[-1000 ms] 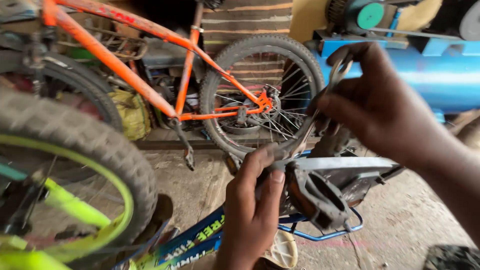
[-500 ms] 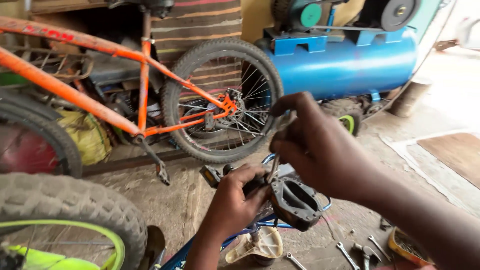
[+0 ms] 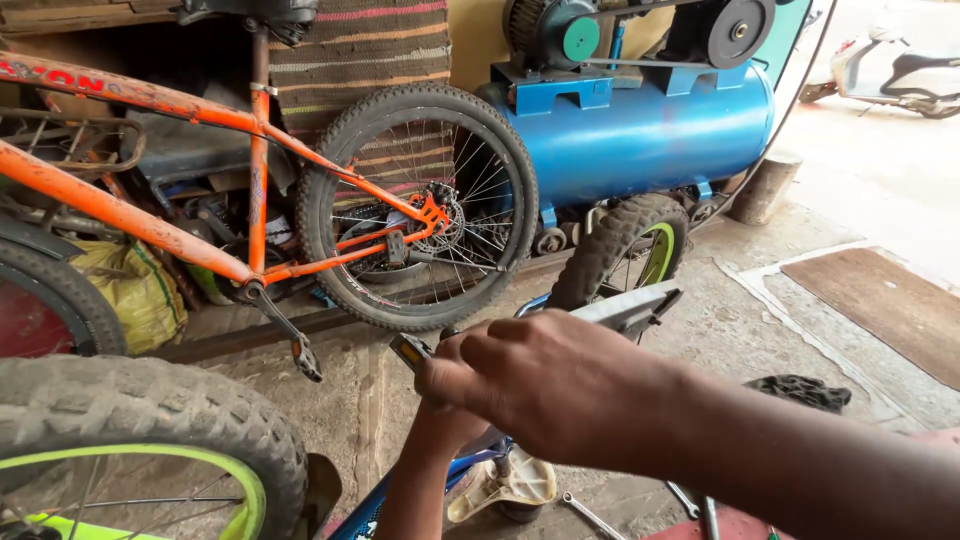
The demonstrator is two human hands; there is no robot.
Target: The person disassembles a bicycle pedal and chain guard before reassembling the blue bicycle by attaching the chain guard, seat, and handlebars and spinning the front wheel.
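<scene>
My right hand [image 3: 545, 385] reaches in from the right as a closed fist above a blue bicycle frame [image 3: 365, 515]. A black pedal [image 3: 410, 350] with an orange reflector sticks out from its fingers on the left. My left hand [image 3: 440, 425] comes up from below and is mostly hidden behind the right fist, so its grip cannot be seen. A silver mudguard [image 3: 630, 305] shows just beyond the right hand.
An orange bicycle [image 3: 200, 110] with its rear wheel [image 3: 415, 205] stands behind, next to a blue compressor tank [image 3: 640, 135]. A knobby tyre with a green rim [image 3: 130, 420] fills the lower left. A wrench [image 3: 590, 515] and a cream plastic part [image 3: 505, 485] lie on the concrete floor.
The view has swung right and lower. My right hand dropped from holding a tool up near the orange bike's wheel to a fist over my left hand at the pedal.
</scene>
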